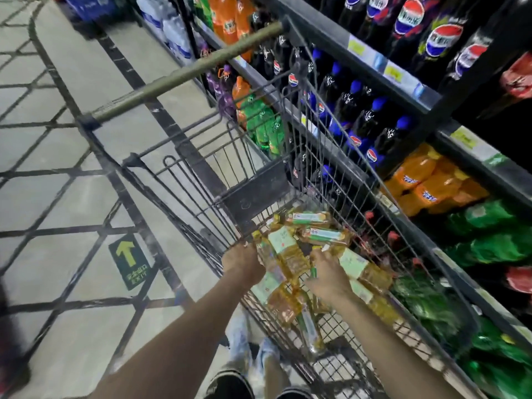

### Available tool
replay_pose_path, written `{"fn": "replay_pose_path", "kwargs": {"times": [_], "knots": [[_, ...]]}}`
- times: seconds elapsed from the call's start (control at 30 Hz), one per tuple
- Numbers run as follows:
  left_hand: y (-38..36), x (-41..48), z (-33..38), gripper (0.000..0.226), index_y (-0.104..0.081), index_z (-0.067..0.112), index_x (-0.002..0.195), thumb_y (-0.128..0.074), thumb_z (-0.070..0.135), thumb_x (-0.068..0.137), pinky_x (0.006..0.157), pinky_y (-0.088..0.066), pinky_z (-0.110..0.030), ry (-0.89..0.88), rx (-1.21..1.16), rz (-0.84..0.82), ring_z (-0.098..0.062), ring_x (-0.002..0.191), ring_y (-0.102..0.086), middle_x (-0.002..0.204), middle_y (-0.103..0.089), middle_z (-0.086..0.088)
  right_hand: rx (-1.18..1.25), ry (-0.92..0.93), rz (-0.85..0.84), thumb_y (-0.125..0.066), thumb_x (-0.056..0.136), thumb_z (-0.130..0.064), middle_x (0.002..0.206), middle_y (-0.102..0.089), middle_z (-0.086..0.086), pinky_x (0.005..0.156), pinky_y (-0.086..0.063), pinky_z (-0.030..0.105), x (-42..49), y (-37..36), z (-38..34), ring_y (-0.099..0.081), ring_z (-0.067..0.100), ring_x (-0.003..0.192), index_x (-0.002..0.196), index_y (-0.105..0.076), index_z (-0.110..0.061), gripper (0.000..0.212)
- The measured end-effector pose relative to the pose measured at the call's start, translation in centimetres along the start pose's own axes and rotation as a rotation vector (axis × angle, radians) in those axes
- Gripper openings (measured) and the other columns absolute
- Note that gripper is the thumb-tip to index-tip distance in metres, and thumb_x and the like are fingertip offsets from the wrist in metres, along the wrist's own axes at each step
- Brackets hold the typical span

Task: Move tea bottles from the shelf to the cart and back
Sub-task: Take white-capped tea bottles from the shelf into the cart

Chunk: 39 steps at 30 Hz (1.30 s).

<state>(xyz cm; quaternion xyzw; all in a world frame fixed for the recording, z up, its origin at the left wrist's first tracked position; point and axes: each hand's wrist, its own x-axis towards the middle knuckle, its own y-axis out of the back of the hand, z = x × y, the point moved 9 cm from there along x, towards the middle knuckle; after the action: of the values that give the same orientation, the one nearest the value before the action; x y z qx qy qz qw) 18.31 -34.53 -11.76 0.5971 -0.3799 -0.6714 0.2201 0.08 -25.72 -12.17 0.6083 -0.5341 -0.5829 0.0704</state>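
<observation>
Several amber tea bottles point(290, 254) with pale green labels lie in a pile on the floor of the wire cart point(218, 180). Both my arms reach down into the basket. My left hand point(243, 262) is curled around the end of one tea bottle at the pile's left side. My right hand point(328, 275) rests on another tea bottle point(357, 266) on the right, fingers wrapped over it. The frame is blurred by motion, so the exact grip of each hand is hard to make out.
The cart's olive handle point(184, 73) runs across the upper middle. A shelf point(408, 82) on the right holds dark cola, orange and green soda bottles. A green exit arrow sticker point(129, 260) lies on the tiled floor point(57, 139) on the left. My feet show below the cart.
</observation>
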Motion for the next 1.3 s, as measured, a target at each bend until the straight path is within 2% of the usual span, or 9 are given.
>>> {"fn": "replay_pose_path", "kwargs": {"times": [0.13,0.27,0.37,0.6,0.7,1.0,1.13,1.2,1.3], "knots": [[-3.6,3.0,-0.3,0.041,-0.055,0.018,0.134,-0.052,0.038,0.098,0.07,-0.053,-0.029,0.083,-0.06,-0.127,-0.019,0.087,-0.062,0.118,-0.066,-0.006,-0.022,-0.026,-0.05,-0.072,0.089,-0.031,0.163,-0.02,0.007,0.119,-0.03,0.046,2.3,-1.8,0.7,-0.023,0.032,0.149,0.154,-0.028,-0.019,0.08],[-6.9,4.9,0.9,0.036,-0.064,0.01,0.109,-0.051,0.042,0.1,0.057,-0.043,-0.023,0.092,-0.116,-0.237,-0.015,0.078,-0.06,0.094,-0.063,-0.001,-0.036,-0.01,-0.061,-0.073,0.086,-0.027,0.15,-0.035,0.004,0.109,-0.039,0.042,4.7,-2.6,1.4,-0.035,0.026,0.14,0.139,-0.042,-0.019,0.062],[-10.0,5.9,1.1,0.046,-0.062,0.01,0.117,-0.05,0.05,0.098,0.054,-0.043,-0.023,0.135,-0.17,-0.278,-0.011,0.071,-0.055,0.1,-0.063,-0.001,-0.02,-0.019,-0.075,-0.073,0.086,-0.027,0.159,-0.029,0.006,0.116,-0.034,0.046,6.5,-3.6,1.9,-0.029,0.028,0.145,0.146,-0.038,-0.02,0.07],[-12.6,6.6,1.4,0.098,-0.026,0.006,0.149,-0.066,0.065,0.081,0.082,-0.052,-0.03,0.311,-0.296,-0.226,-0.021,0.105,-0.056,0.125,-0.053,-0.012,0.078,-0.086,-0.146,-0.071,0.088,-0.025,0.166,-0.014,0.004,0.123,-0.02,0.049,9.7,-6.5,3.4,-0.011,0.029,0.153,0.155,-0.028,-0.022,0.079],[-12.5,7.4,3.2,0.094,-0.008,0.007,0.154,-0.06,0.054,0.091,0.103,-0.044,-0.041,0.302,-0.31,-0.179,-0.033,0.128,-0.043,0.144,-0.041,-0.02,0.081,-0.099,-0.164,-0.068,0.092,-0.025,0.166,-0.013,0.006,0.123,-0.018,0.046,10.9,-7.0,3.4,-0.011,0.028,0.153,0.156,-0.025,-0.019,0.077],[-13.0,9.1,3.7,0.101,-0.011,0.01,0.155,-0.075,0.028,0.08,0.114,-0.03,-0.038,0.348,-0.698,0.02,-0.03,0.139,-0.029,0.152,-0.03,-0.009,0.062,-0.064,-0.092,-0.073,0.086,-0.029,0.152,-0.034,0.006,0.107,-0.037,0.04,15.3,-7.6,2.5,-0.037,0.027,0.137,0.147,-0.033,-0.021,0.074],[-12.1,11.1,2.8,0.104,-0.012,0.011,0.156,-0.077,0.029,0.077,0.12,-0.027,-0.041,0.364,-0.77,0.127,-0.031,0.146,-0.023,0.16,-0.022,-0.013,0.096,-0.005,-0.087,-0.075,0.082,-0.021,0.152,-0.032,0.007,0.095,-0.044,0.039,17.3,-9.1,0.8,-0.042,0.028,0.13,0.154,-0.017,-0.027,0.093],[-12.6,11.7,2.5,0.118,-0.003,0.021,0.157,-0.084,0.034,0.072,0.117,-0.034,-0.047,0.407,-0.734,0.075,-0.034,0.144,-0.028,0.16,-0.017,-0.014,0.069,0.042,-0.081,-0.075,0.082,-0.015,0.154,-0.028,0.007,0.082,-0.043,0.035,18.1,-9.8,0.0,-0.041,0.027,0.129,0.158,-0.003,-0.032,0.106],[-13.8,11.5,2.3,0.132,0.01,0.046,0.15,-0.091,0.034,0.065,0.093,-0.055,-0.048,0.484,-0.74,0.003,-0.037,0.125,-0.05,0.151,-0.026,-0.015,0.039,0.04,-0.061,-0.081,0.078,-0.019,0.157,-0.024,0.009,0.077,-0.041,0.033,18.8,-10.9,0.1,-0.04,0.027,0.131,0.158,0.005,-0.034,0.118]]}}
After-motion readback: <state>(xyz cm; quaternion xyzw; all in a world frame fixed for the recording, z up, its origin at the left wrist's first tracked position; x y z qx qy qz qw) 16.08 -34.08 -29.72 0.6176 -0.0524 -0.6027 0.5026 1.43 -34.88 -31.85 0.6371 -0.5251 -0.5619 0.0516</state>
